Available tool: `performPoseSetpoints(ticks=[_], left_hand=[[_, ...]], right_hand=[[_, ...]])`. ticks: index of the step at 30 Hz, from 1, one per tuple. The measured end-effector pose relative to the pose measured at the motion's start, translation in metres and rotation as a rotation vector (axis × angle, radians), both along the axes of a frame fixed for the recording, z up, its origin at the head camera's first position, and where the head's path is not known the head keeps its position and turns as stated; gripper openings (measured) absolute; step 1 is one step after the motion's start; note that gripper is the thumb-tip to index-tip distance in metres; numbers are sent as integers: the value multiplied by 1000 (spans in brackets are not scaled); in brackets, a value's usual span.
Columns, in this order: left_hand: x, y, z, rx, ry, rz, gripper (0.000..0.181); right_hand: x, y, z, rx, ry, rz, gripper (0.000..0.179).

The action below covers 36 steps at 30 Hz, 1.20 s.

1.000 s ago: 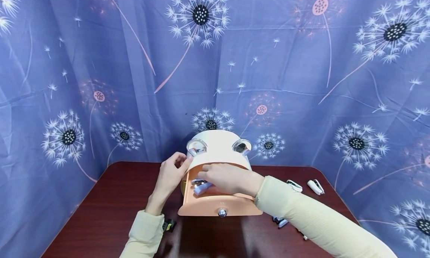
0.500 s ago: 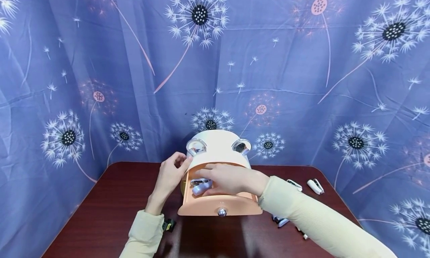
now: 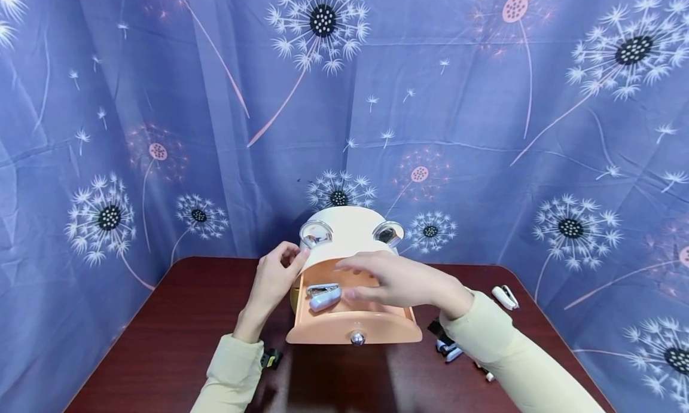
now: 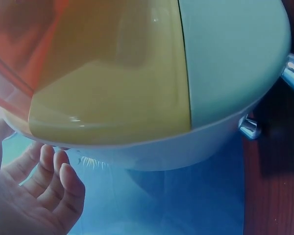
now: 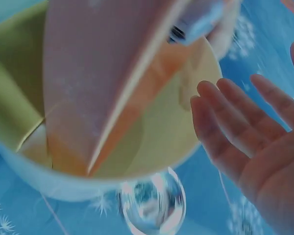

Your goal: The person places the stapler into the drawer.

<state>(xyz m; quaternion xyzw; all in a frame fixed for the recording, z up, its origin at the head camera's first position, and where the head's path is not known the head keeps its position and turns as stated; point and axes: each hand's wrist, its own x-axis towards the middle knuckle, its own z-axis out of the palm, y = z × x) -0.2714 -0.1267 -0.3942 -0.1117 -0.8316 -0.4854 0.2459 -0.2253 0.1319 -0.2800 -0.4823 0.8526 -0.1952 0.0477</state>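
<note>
A lilac stapler (image 3: 325, 299) lies at the left in the pulled-out peach drawer (image 3: 352, 330) of a rounded white desktop organizer (image 3: 347, 228). Over the right half of that drawer hovers my right hand (image 3: 406, 278), fingers spread and holding nothing; in the right wrist view the hand (image 5: 264, 142) is beside the drawer, with the stapler (image 5: 198, 22) showing over the drawer's edge. My left hand (image 3: 276, 284) rests at the organizer's upper left edge, its thumb against the rim. Loosely bent fingers (image 4: 63, 191) of that hand show beside the white wall in the left wrist view.
A white stapler (image 3: 505, 297) lies at the table's right back. A dark-and-lilac stapler (image 3: 449, 349) and a small white-ended item (image 3: 488, 376) lie near the right sleeve, partly hidden. Two round chrome pieces (image 3: 316, 233) stick out from the organizer, with a patterned blue curtain (image 3: 344, 102) behind.
My right hand has let go of the lilac stapler and drawn back up and to the right. The stapler stays in the drawer. My left hand has kept its place.
</note>
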Motion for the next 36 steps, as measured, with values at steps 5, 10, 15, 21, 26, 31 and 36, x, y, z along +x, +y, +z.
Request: performPoseSetpoints(ticks=[5, 10, 15, 21, 26, 31, 36], left_hand=[[-1, 1, 0, 3, 3, 0, 27], [1, 0, 0, 21, 1, 6, 28], [2, -2, -1, 36, -12, 12, 30], [3, -1, -1, 36, -14, 21, 33], [4, 1, -1, 49, -21, 23, 33], [4, 3, -2, 68, -14, 17, 32], [2, 3, -1, 76, -10, -11, 31]], right_hand=[[9, 31, -1, -122, 33, -117, 45], [16, 63, -11, -260, 57, -237, 33], [22, 94, -31, -335, 91, -433, 23], [29, 138, -59, -338, 201, -639, 20], [37, 170, -83, -348, 168, -763, 24], [42, 196, -103, -302, 129, -864, 33], [42, 221, -129, -212, 71, -937, 44]])
